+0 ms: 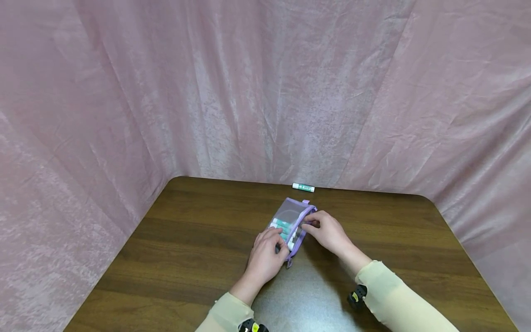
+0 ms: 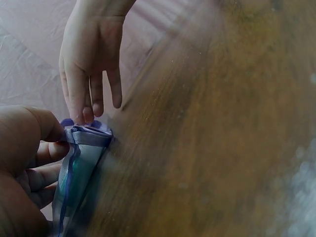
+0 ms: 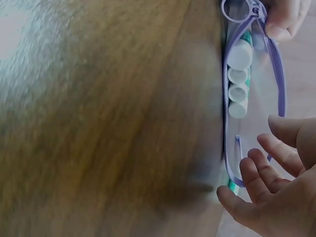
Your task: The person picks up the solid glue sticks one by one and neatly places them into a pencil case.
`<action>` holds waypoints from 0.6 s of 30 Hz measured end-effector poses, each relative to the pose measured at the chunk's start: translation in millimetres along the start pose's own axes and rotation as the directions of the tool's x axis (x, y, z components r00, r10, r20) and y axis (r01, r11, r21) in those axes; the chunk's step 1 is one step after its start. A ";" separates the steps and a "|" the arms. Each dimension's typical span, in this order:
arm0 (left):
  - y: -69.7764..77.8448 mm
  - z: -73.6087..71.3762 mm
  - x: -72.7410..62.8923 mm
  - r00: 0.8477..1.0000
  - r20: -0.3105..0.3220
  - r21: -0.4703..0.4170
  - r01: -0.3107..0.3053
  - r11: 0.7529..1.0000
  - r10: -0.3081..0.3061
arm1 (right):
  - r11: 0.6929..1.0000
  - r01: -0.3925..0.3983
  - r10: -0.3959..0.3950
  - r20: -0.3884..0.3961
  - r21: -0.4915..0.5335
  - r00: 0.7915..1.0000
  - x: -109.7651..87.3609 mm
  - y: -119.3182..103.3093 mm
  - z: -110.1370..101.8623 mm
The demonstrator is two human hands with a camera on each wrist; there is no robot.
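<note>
A see-through zipper pouch [image 1: 289,211] with purple trim lies on the table, its zipper open toward the right. Inside are several white-and-teal glue sticks [image 1: 284,225], whose round white ends [image 3: 240,54] show side by side in the right wrist view. My left hand [image 1: 267,256] pinches the pouch's near end, close to the zipper pull [image 3: 256,11]. At the far part of the opening is my right hand [image 1: 329,233], fingers spread and loosely bent at the rim. Nothing shows in its grasp. Whether its fingertips touch the rim, I cannot tell.
Another glue stick [image 1: 303,187] lies at the far edge of the brown wooden table [image 1: 199,216], beyond the pouch. Pink curtains [image 1: 265,92] hang behind and at both sides of the table.
</note>
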State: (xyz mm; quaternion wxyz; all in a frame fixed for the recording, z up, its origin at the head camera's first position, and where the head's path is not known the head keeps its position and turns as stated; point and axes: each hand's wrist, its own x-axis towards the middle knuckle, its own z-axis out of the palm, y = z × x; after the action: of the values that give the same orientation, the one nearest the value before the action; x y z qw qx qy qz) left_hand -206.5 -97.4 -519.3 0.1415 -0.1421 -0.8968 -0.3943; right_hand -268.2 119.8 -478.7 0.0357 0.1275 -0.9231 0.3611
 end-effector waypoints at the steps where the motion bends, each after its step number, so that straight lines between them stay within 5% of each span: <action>1: -0.1 0.1 0.0 1.000 -0.001 0.000 0.000 1.000 0.000 | 1.000 -0.004 0.004 -0.002 0.002 1.000 -0.1 0.1 -1.9; 18: -2.3 -0.3 -0.9 1.000 -0.014 0.002 0.009 1.000 -0.009 | 1.000 -0.005 0.003 -0.056 -0.027 0.998 19.7 7.4 -25.7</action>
State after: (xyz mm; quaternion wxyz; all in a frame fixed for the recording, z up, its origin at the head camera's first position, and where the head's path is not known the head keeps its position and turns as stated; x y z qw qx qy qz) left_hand -206.5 -99.3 -521.0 0.1463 -0.1350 -0.8968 -0.3952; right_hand -289.7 138.2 -461.5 0.0625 0.1151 -0.9268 0.3520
